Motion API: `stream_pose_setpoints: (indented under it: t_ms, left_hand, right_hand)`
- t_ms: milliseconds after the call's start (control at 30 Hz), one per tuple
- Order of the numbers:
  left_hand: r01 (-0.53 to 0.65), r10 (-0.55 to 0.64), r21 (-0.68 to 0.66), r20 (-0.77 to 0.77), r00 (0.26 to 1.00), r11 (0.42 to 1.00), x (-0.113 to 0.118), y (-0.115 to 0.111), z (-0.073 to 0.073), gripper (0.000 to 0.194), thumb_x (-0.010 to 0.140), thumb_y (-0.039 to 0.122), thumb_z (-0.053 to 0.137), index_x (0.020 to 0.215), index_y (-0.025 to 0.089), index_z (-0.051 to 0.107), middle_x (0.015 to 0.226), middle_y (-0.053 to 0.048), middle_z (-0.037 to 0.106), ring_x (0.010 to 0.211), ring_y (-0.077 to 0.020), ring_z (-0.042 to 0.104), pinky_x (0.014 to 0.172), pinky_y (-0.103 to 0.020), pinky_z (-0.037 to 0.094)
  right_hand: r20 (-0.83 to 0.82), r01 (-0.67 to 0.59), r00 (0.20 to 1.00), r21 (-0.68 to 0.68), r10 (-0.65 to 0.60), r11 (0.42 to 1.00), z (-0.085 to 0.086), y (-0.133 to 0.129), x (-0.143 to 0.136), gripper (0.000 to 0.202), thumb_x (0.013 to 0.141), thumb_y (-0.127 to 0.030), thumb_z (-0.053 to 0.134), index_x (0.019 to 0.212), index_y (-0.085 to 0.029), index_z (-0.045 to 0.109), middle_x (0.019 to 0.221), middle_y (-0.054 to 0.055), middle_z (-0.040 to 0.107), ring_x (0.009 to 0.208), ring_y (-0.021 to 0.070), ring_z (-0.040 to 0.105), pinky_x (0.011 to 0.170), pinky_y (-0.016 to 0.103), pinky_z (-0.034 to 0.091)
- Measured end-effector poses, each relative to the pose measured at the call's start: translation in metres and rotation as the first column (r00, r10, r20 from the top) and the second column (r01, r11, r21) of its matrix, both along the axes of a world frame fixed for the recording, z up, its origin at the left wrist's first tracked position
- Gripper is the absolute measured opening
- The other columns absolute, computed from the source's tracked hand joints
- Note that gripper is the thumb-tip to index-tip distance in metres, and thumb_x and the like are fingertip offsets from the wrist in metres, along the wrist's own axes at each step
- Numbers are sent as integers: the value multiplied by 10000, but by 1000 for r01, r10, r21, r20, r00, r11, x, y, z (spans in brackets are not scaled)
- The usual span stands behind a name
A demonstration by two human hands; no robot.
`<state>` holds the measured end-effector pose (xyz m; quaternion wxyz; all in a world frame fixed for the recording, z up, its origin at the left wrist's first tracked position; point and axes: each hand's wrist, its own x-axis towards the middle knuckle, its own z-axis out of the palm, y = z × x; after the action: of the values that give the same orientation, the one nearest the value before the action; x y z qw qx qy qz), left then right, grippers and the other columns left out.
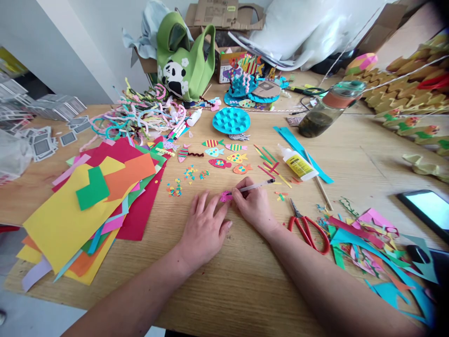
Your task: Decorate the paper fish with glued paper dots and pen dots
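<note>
My right hand [255, 205] is closed around a pen [257, 184], its tip on a small purple paper fish [225, 196] lying on the table. My left hand [206, 224] lies flat beside it, fingers spread, fingertips close to the fish's left side; whether they touch it I cannot tell. Beyond the hands lie several decorated paper fish [220, 163] in rows. To the left are small heaps of paper dots [174, 188] and paper bits [190, 172]. Thin paper strips [268, 164] lie to the right, with a glue bottle [299, 164] on its side.
Red-handled scissors [308, 231] lie by my right forearm, near paper scraps [379, 252]. Coloured paper sheets [77, 220] pile up at left, below pipe cleaners [140, 114]. A blue bumpy disc [231, 120], a jar [329, 110] and a green panda bag [184, 61] stand farther back.
</note>
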<state>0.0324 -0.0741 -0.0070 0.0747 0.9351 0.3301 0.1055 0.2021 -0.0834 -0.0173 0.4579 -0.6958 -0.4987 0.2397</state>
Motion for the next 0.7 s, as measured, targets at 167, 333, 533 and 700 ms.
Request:
stream_pose_setpoints:
  t_ms: [167,333,533,700]
  left_hand:
    - [-17,17,-4,10,1000,1000,0,-1,0,450,930,339,541,1360,209,512,1413,-108,432,1346,-366,331,1126,-572,298]
    - [-19,19,-3,2,1000,1000,0,-1,0,446,933,348,539,1355,205,516,1368,-113,465,1334,-364,338,1120,-577,304]
    - [-15,15,-3,2,1000,1000,-1,-2,1,463,931,343,546,1371,204,503,1356,-115,479,1330,-357,332,1120,-577,304]
    - [-7,7,5,-4,1000,1000,0,-1,1,471,941,355,528,1385,203,493,1346,-107,499,1327,-364,336,1122,-579,299]
  right_hand:
    - [-10,-7,1000,4,7,1000,-1,0,1,90,770,-250,526,699,-226,477,529,-37,546,459,129,519,471,244,368]
    - [-13,4,1000,10,-4,1000,-2,0,0,80,765,-237,523,699,-224,479,522,-44,534,456,125,512,473,241,363]
    - [-42,21,999,60,-19,998,-2,0,0,84,743,-227,520,674,-223,471,509,-52,500,439,112,474,446,232,338]
    - [-28,4,1000,51,-2,999,-1,-1,0,81,726,-225,513,660,-222,467,501,-48,497,435,111,465,442,232,332]
